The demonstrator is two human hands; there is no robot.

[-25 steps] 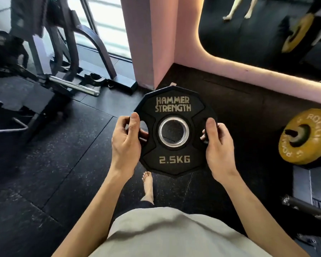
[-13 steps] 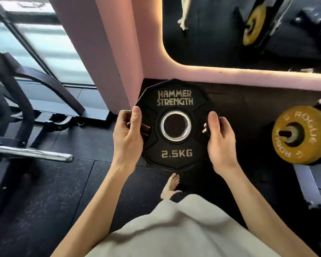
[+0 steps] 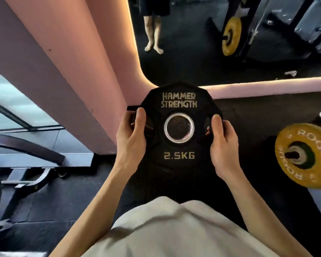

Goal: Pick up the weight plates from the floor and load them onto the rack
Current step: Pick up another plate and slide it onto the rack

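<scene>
Two hands: the left hand and the right hand hold the black plate at its 9 and 3 o'clock edges, fingers curled through the side grip slots, thumbs on the face.
Plate position: off the floor, held at chest level ahead of the person, face up toward the camera (lettering reads 2.5KG), centre hole unobstructed.
Destination: a yellow plate sits on a peg at 3 o'clock of the held plate, well apart; likely the rack, though its frame is mostly out of view.
Risk, dropping: the grip looks secure, but releasing one hand early to reach across could let the plate tip and fall near bare feet.
Risk, misalignment: the hole must meet the peg squarely; approaching at a tilt could make the rim strike the yellow plate or jam on the peg end.
Risk, pinching: fingers through the slots could be caught between the two plates when it slides home.
Containers: none visible; the peg carries the one yellow plate.
Surroundings: mirror at 12 o'clock, pink wall at 10 o'clock.
</scene>
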